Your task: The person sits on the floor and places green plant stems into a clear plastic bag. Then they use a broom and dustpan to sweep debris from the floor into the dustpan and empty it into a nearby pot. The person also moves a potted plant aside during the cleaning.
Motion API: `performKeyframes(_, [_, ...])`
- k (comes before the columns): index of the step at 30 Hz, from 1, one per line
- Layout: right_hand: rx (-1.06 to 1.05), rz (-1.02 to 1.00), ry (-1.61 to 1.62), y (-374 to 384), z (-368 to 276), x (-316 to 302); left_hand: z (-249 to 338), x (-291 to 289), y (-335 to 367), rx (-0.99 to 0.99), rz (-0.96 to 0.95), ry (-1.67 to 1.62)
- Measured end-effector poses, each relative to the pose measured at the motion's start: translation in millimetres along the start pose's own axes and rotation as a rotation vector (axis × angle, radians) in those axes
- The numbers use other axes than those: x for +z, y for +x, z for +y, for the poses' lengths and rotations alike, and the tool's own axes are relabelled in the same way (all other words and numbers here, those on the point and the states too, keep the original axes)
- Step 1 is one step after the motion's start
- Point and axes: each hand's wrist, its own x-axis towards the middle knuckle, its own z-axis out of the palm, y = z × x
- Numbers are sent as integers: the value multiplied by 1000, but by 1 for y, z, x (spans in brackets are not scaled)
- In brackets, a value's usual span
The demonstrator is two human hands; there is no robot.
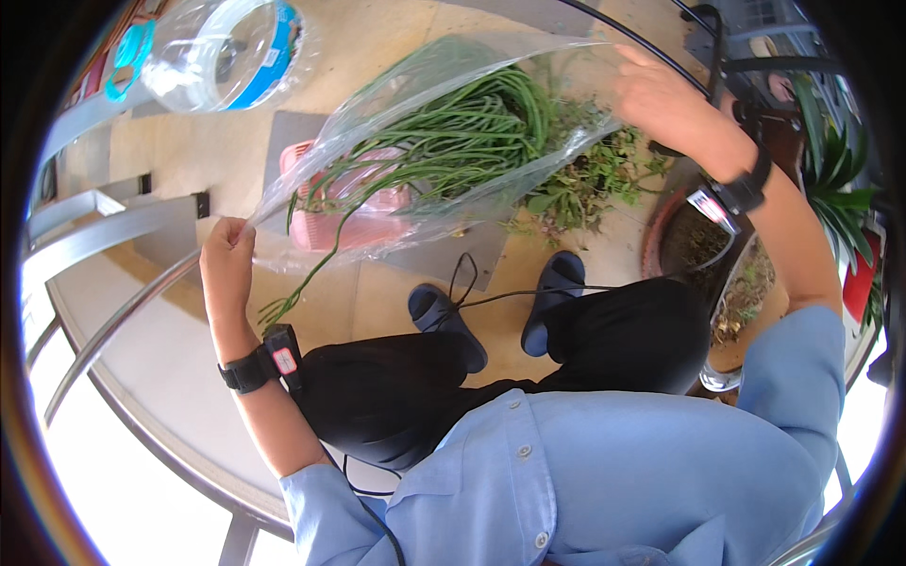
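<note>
A clear plastic bag (377, 90) is stretched wide between my two hands. Its left edge is pinched in the closed fingers of my left hand (226, 253). At the upper right, my right hand (651, 99) grips the other end, its fingertips partly hidden by the film. A thick bundle of long, thin green beans (495, 113) lies within and behind the film. Several of their ends trail down past the bag's lower edge, near my left wrist. Beneath the bag, a pink plastic basket (307, 222) shows through in part.
Leafy green scraps (571, 193) lie on the tiled floor right of the bag. A large clear bottle (222, 57) with a turquoise handle is at the upper left. Metal chair frames (123, 222) stand left; a round planter (684, 236) and spiky plant (835, 189) are right. A black cable (510, 294) crosses my slippers.
</note>
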Motion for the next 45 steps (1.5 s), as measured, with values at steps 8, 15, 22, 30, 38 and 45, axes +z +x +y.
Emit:
performKeyframes(8, [-211, 439, 617, 67, -97, -58, 5, 0, -11, -170, -4, -516])
performKeyframes(15, [-138, 491, 1027, 223, -221, -69, 16, 6, -14, -161, -14, -700])
performKeyframes(22, [-229, 302, 1556, 247, -258, -17, 12, 11, -17, -156, 3, -805])
performKeyframes(30, [332, -15, 1240, 250, -243, 10, 17, 5, -6, -29, 80, -1033])
performKeyframes(38, [86, 708, 1701, 138, -69, -10, 13, -18, 24, -28, 310, -1187])
performKeyframes(45, [1164, 316, 902, -20, -16, 173, 6, -38, 18, 148, 547, -877])
